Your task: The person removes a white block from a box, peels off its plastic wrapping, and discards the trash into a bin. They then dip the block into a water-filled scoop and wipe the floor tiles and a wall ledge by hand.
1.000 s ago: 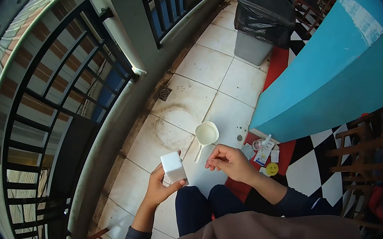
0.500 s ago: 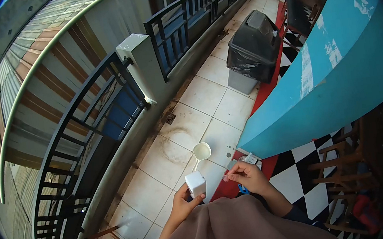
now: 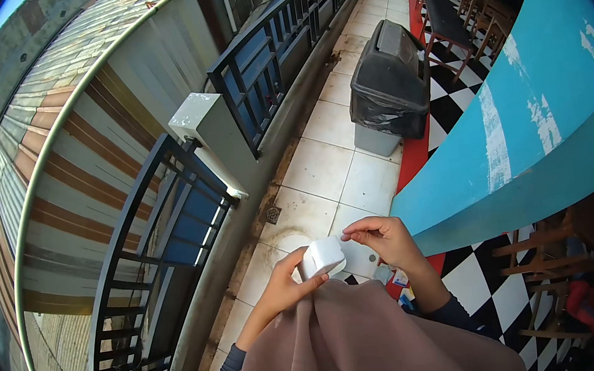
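Note:
My left hand [image 3: 284, 289] is wrapped around a small white block-shaped object [image 3: 323, 256], thumb along its near side. What the block is I cannot make out. Just right of its upper corner is my right hand [image 3: 386, 243], its thumb and forefinger pinched together. Anything between those fingertips is too small to name. Below my right wrist, small packets [image 3: 400, 278] lie on the floor, partly covered by my arm and brown clothing.
A black-lidded grey bin [image 3: 388, 85] stands ahead on white tiles [image 3: 313, 168]. Black railing [image 3: 143, 204] and a grey post [image 3: 204, 141] run along the left. A blue wall [image 3: 462, 202] curves at right, with wooden chairs [image 3: 551, 258] beyond. A floor drain [image 3: 272, 214] lies ahead.
My view has tilted up and shifted. Both hands appear higher, and my right hand has come closer to the white block. The white dipper on the floor is no longer visible.

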Available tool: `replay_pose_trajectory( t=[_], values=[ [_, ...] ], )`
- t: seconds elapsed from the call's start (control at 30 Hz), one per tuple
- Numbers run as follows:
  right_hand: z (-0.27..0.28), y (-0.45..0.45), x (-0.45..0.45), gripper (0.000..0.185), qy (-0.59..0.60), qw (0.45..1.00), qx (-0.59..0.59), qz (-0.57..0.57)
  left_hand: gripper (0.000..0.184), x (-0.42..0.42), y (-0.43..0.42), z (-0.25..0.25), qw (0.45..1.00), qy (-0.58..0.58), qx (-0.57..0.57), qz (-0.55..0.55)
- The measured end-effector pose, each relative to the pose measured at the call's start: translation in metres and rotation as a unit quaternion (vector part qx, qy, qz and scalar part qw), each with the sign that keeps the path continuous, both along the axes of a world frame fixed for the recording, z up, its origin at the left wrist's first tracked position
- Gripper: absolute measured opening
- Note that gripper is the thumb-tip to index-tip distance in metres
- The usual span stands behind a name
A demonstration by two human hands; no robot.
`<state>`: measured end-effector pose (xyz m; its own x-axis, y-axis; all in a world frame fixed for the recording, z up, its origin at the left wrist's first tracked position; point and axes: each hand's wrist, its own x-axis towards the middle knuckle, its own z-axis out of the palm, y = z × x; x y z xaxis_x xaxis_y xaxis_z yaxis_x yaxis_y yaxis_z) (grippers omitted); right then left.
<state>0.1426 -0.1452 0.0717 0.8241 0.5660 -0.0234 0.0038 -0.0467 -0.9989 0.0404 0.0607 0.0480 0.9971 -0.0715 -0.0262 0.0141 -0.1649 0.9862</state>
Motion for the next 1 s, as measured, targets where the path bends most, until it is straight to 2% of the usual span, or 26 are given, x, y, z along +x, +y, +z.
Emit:
replay_pose_trajectory(
  t=[0.1,0.37,0.57,0.7,0.8,0.9,0.93,1.0],
  values=[
    [0.0,0.009,0.028,0.011,-0.012,0.999,-0.008,-0.041,0.046,0.046,0.021,0.007,0.997,-0.02,0.039,-0.059],
    [-0.003,-0.023,0.139,0.011,-0.032,0.985,-0.029,-0.165,0.047,0.168,0.01,-0.002,0.995,0.057,-0.03,-0.082],
    [0.007,-0.048,0.288,0.012,-0.057,0.978,-0.032,-0.196,0.045,0.311,-0.035,-0.012,0.988,0.078,-0.097,-0.094],
    [-0.01,-0.081,0.418,0.013,-0.062,0.975,0.017,-0.214,0.046,0.424,-0.083,-0.003,0.972,0.106,-0.198,-0.076],
    [-0.002,-0.123,0.503,0.014,-0.074,0.966,-0.013,-0.246,0.044,0.502,-0.118,-0.003,0.96,0.134,-0.228,-0.089],
    [-0.013,-0.167,0.575,0.015,-0.094,0.952,-0.047,-0.287,0.042,0.576,-0.149,-0.013,0.965,0.106,-0.195,-0.137],
    [-0.027,-0.181,0.6,0.016,-0.083,0.945,-0.05,-0.312,0.051,0.598,-0.156,-0.02,0.97,0.089,-0.147,-0.169],
    [-0.067,-0.209,0.65,0.016,-0.058,0.931,-0.067,-0.355,0.05,0.628,-0.172,-0.022,0.968,0.105,-0.144,-0.175]
  ],
)
